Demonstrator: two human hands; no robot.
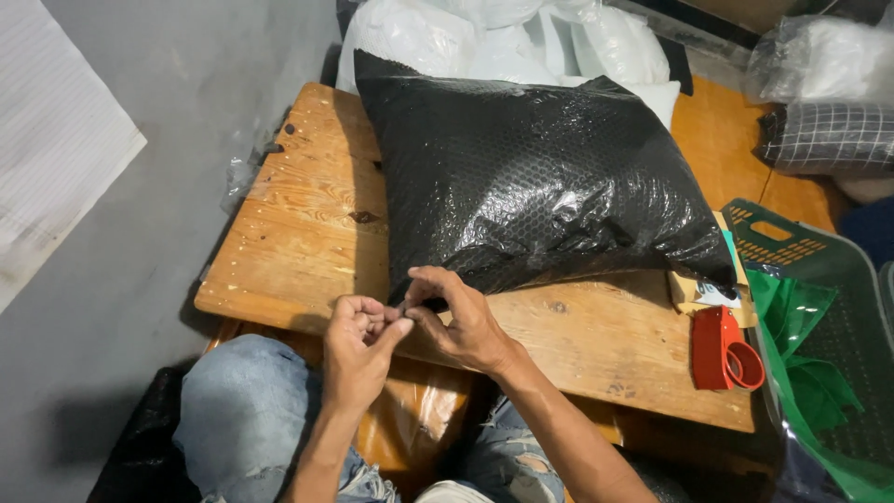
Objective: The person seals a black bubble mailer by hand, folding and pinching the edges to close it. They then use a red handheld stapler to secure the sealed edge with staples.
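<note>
Wooden tabletop, black bubble-wrapped pillow above fingers; both hands, left and right, pinching its corner narrowly. Risk: film tearing, slipping from grip.

Wrapped pillow: lying on the desk, covering its middle and far right part. 2 hands are meeting at the pillow's near left corner, over the desk's near edge: left hand sitting left of the right hand, fingertips touching. Tape dispenser: resting on the desk's near right corner, right of the hands, in front of the pillow. Basket: standing right of the desk. Bagged pillows: piling up behind the desk. Sheet: lying on the floor, far left.
</note>
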